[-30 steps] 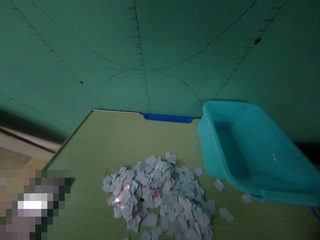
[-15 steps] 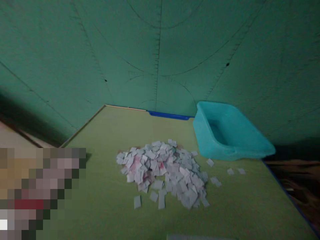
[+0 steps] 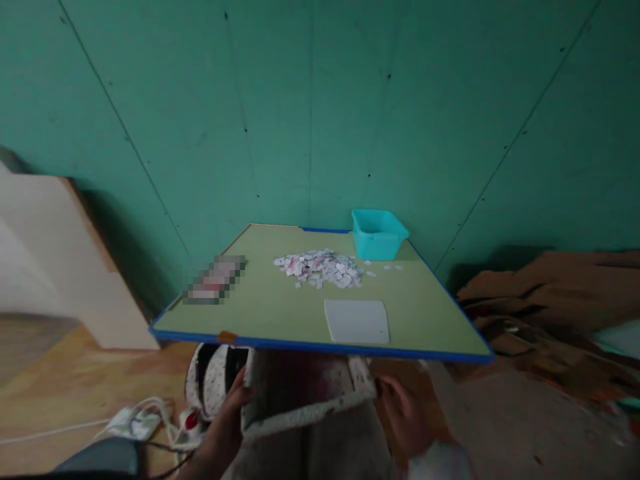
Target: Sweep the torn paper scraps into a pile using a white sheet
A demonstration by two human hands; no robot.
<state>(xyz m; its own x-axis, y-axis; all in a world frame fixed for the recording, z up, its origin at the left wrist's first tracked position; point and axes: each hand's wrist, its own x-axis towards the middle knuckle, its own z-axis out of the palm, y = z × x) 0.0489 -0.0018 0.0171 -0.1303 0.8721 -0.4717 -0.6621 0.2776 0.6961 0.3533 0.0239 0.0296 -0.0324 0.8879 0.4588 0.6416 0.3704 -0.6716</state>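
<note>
My left hand [image 3: 227,417] is closed round the left edge of a padded seat with a worn whitish cover [image 3: 305,400], low in front of the table. On the seat's right side my right hand [image 3: 405,413] grips the edge, fingers curled. Beyond them stands a green table [image 3: 260,310] with a blue rim. On it lie a heap of small pale paper pieces [image 3: 320,267], a teal plastic tub [image 3: 377,233] at the far right corner and a flat white sheet [image 3: 357,321] near the front edge.
A blurred-out object [image 3: 215,279] lies on the table's left side. A teal wall stands behind. White cables and a plug strip [image 3: 135,420] lie on the wooden floor at the left. Brown cardboard [image 3: 545,287] is piled at the right. A white panel [image 3: 50,253] leans at the left.
The view has pulled far back from the table, so the whole tabletop shows. Both my hands and the padded seat have come into view at the bottom.
</note>
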